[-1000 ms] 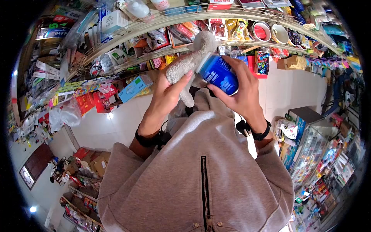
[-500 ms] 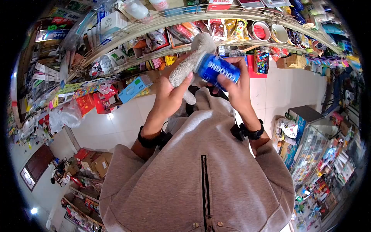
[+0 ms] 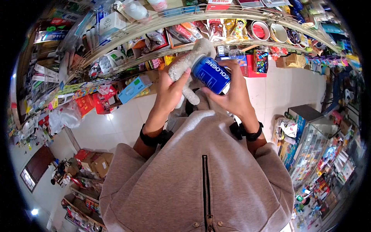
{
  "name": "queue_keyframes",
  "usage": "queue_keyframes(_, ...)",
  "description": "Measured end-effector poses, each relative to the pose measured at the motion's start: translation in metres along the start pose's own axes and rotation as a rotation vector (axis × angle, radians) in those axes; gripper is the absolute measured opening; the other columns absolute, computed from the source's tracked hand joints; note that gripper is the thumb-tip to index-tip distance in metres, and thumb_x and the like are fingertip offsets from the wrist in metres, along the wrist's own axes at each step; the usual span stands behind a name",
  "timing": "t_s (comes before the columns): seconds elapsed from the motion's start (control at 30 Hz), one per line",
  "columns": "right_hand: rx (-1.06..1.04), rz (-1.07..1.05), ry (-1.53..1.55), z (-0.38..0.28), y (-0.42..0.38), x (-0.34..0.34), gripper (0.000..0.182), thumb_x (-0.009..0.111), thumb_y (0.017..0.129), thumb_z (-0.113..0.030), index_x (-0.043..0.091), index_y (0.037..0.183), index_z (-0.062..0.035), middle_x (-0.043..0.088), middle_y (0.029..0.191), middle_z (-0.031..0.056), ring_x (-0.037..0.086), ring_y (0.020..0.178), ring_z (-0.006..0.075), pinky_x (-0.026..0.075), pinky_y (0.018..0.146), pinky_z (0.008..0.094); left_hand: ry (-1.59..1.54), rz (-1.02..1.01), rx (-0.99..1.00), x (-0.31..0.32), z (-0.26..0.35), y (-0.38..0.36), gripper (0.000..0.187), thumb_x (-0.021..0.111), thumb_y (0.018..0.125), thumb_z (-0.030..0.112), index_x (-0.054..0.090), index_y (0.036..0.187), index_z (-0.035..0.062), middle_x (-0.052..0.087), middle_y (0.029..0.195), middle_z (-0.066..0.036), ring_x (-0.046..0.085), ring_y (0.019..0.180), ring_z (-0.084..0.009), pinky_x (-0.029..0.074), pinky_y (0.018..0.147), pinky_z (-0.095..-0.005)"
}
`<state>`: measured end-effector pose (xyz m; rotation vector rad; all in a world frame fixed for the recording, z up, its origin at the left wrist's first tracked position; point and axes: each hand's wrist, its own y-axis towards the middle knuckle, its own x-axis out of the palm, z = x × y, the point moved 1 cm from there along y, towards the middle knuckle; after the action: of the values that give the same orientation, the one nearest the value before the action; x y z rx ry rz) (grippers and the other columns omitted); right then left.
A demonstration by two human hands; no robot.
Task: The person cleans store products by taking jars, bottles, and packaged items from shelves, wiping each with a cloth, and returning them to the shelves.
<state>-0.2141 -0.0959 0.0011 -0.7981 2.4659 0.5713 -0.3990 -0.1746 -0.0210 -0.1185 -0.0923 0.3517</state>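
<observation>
Right hand (image 3: 236, 94), gripping blue can (image 3: 210, 75), has turned it; left hand (image 3: 168, 92) clasps cloth (image 3: 184, 65) against its end; likely fresh surface.

On the far upper shelf (image 3: 154, 25), at left: white bottle (image 3: 136, 10) beside white box (image 3: 112, 24). On the lower shelf (image 3: 154, 55), right of centre: yellow packet (image 3: 240, 29), then two round tubs (image 3: 278, 31) side by side.

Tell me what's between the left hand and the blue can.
In the head view, a grey fluffy cloth, held in the left hand, lies between it and the blue can.
</observation>
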Motion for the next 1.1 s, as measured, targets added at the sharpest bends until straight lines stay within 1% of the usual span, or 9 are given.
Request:
queue_keyframes(0.13, 0.295, 0.125, 0.338, 0.016, -0.008, 0.01, 0.059, 0.082, 0.078, -0.03, 0.051, 0.117, 0.0024, 0.069, 0.096, 0.018, 0.068, 0.078, 0.0286, 0.055, 0.072, 0.0328, 0.088, -0.08, 0.065, 0.008, 0.015, 0.001, 0.037, 0.057, 0.095, 0.006, 0.056, 0.131, -0.0038, 0.063, 0.127, -0.014, 0.058, 0.116, -0.0195, 0.044, 0.1, -0.0336)
queue_keyframes(0.2, 0.876, -0.083, 1.483, 0.021, -0.009, 0.009, 0.046, 0.069, 0.091, -0.031, 0.052, 0.117, 0.0026, 0.069, 0.092, 0.0158, 0.067, 0.075, 0.021, 0.053, 0.063, 0.0272, 0.217, -0.139, 0.262, 0.01, 0.022, 0.001, 0.038, 0.056, 0.094, 0.003, 0.056, 0.132, -0.0034, 0.063, 0.128, -0.015, 0.058, 0.118, -0.0197, 0.043, 0.101, -0.0332)
queue_keyframes(0.4, 0.372, 0.145, 0.676, 0.016, -0.01, 0.012, 0.072, 0.077, 0.083, -0.034, 0.034, 0.13, -0.0005, 0.044, 0.125, 0.0164, 0.054, 0.108, 0.0272, 0.05, 0.087, 0.0373, 0.094, -0.045, 0.095, 0.005, 0.018, 0.002, 0.038, 0.057, 0.094, 0.003, 0.057, 0.13, -0.0041, 0.065, 0.122, -0.014, 0.06, 0.111, -0.0188, 0.044, 0.099, -0.0325)
queue_keyframes(0.53, 0.028, 0.074, 0.056, -0.003, -0.007, 0.007, 0.07, 0.085, 0.074, -0.013, 0.038, 0.124, -0.0009, 0.048, 0.12, 0.0149, 0.058, 0.106, 0.0213, 0.056, 0.062, 0.0334, -0.045, 0.002, 0.024, 0.0, 0.004, -0.001, 0.037, 0.059, 0.093, 0.006, 0.058, 0.129, -0.0037, 0.066, 0.12, -0.013, 0.061, 0.109, -0.0179, 0.045, 0.097, -0.032)
queue_keyframes(0.63, 0.628, 0.174, 0.958, -0.001, -0.01, 0.016, 0.037, 0.065, 0.094, -0.024, 0.046, 0.113, 0.002, 0.064, 0.091, 0.0129, 0.065, 0.062, 0.0191, 0.053, 0.048, 0.0257, 0.178, -0.091, 0.158, 0.004, 0.019, -0.005, 0.037, 0.058, 0.093, 0.003, 0.058, 0.13, -0.0025, 0.065, 0.123, -0.015, 0.06, 0.112, -0.0199, 0.044, 0.099, -0.0338)
queue_keyframes(0.73, 0.811, -0.038, 1.212, 0.018, -0.011, 0.017, 0.047, 0.045, 0.103, -0.039, 0.04, 0.126, 0.0017, 0.063, 0.097, 0.0149, 0.065, 0.063, 0.0175, 0.049, 0.043, 0.0259, 0.261, -0.075, 0.346, 0.012, 0.029, -0.007, 0.038, 0.056, 0.094, 0.003, 0.057, 0.131, -0.0031, 0.063, 0.126, -0.018, 0.059, 0.115, -0.021, 0.043, 0.101, -0.0337)
queue_keyframes(0.87, 0.655, 0.016, 0.952, 0.002, -0.014, 0.015, 0.062, 0.058, 0.098, -0.039, 0.029, 0.134, 0.0023, 0.058, 0.11, 0.016, 0.066, 0.081, 0.0199, 0.053, 0.056, 0.0279, 0.143, -0.003, 0.149, 0.001, 0.022, -0.007, 0.038, 0.056, 0.093, 0.002, 0.056, 0.131, -0.0045, 0.062, 0.128, -0.017, 0.059, 0.117, -0.0217, 0.043, 0.102, -0.0344)
queue_keyframes(0.97, 0.075, 0.014, 0.206, -0.002, -0.012, 0.016, 0.078, 0.074, 0.087, -0.038, 0.025, 0.133, 0.0015, 0.051, 0.118, 0.0155, 0.062, 0.096, 0.0222, 0.052, 0.075, 0.0304, 0.085, 0.026, 0.091, -0.005, 0.007, -0.01, 0.037, 0.057, 0.093, 0.001, 0.057, 0.13, -0.0051, 0.064, 0.125, -0.016, 0.06, 0.114, -0.0214, 0.044, 0.101, -0.0344)
queue_keyframes(1.1, 0.837, 0.034, 0.864, 0.004, -0.02, 0.014, 0.06, 0.072, 0.087, -0.042, 0.047, 0.12, 0.0015, 0.062, 0.085, 0.008, 0.061, 0.066, 0.0148, 0.052, 0.059, 0.0289, 0.163, -0.03, 0.07, 0.001, 0.015, -0.02, 0.039, 0.056, 0.092, -0.001, 0.057, 0.131, -0.0036, 0.064, 0.126, -0.016, 0.06, 0.116, -0.0206, 0.043, 0.102, -0.0341)
